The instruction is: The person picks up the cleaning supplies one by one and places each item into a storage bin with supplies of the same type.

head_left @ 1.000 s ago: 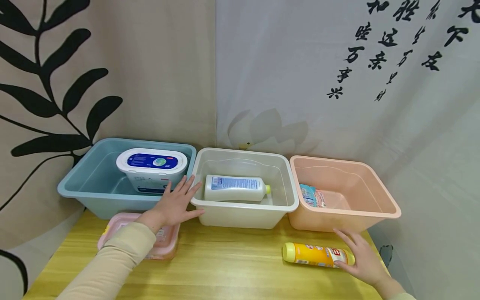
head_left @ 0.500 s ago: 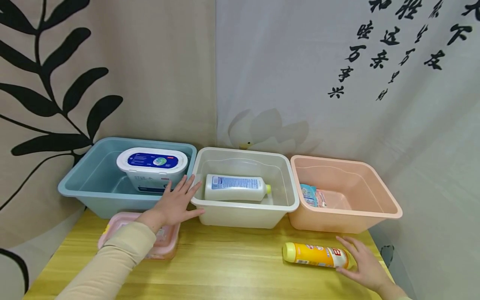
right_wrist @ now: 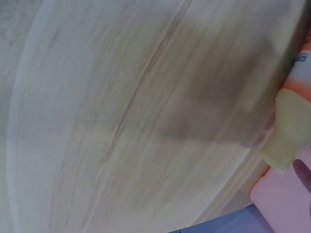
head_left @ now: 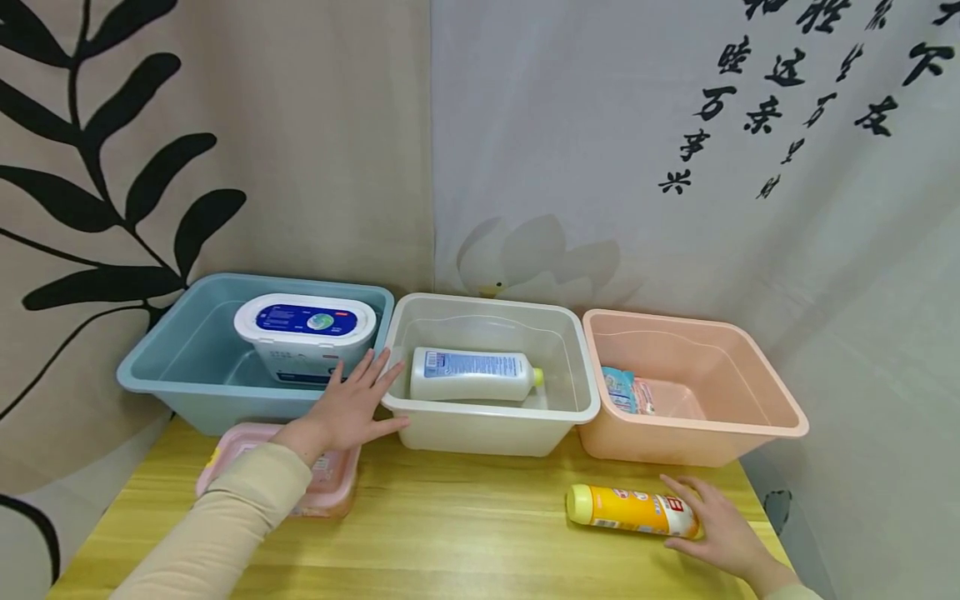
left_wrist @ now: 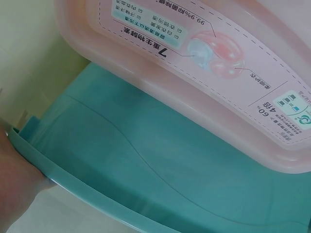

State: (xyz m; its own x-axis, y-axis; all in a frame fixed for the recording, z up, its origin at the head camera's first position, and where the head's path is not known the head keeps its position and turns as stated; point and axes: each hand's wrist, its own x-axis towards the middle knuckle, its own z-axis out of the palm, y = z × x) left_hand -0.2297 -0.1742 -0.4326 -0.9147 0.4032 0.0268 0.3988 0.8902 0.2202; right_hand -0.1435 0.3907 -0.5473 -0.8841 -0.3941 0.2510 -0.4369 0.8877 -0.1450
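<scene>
My left hand spreads its fingers over the adjoining rims of the blue bin and the white bin. Under that forearm lies a pink lidded box; in the left wrist view the pink lid shows a picture of a laundry pod. At the right, a yellow-orange bottle lies on its side on the table. My right hand is at the bottle's right end, fingers and thumb apart on either side of it. In the right wrist view, one fingertip shows beside the bottle's pale yellow end.
A white tub with a blue label stands in the blue bin. The white bin holds a white bottle on its side. Small blue and pink packets lie in the peach bin. All stand on a wooden table.
My right hand has shifted slightly toward the table's front, its fingertips staying around the bottle's right end. The left hand and the bottle have hardly moved.
</scene>
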